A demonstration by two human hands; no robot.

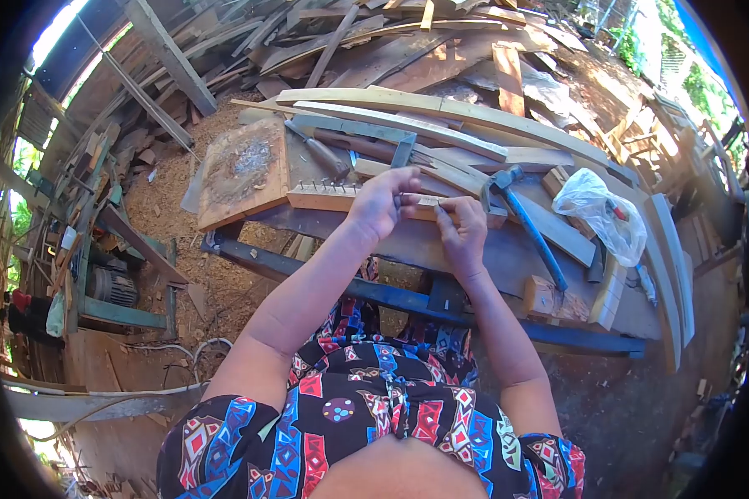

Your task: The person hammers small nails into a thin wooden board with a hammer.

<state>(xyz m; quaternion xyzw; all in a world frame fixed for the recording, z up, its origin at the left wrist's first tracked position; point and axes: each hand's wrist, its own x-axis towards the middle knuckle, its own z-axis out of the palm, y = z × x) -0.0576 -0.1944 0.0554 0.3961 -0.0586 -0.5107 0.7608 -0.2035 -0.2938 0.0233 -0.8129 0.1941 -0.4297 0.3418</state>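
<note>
A narrow wooden strip lies across the work table, with several nails standing upright in a row along its left part. My left hand is over the middle of the strip, palm turned inward and fingers curled; whatever they hold is hidden. Close by on the right, my right hand pinches thumb and forefinger at the strip's top edge, around what looks like a small nail. A claw hammer with a blue handle rests to the right of my right hand.
A square wooden board sits at the table's left end. Behind my hands lie long planks and a metal square. A clear plastic bag is at right, near wood blocks. Scrap wood is heaped beyond.
</note>
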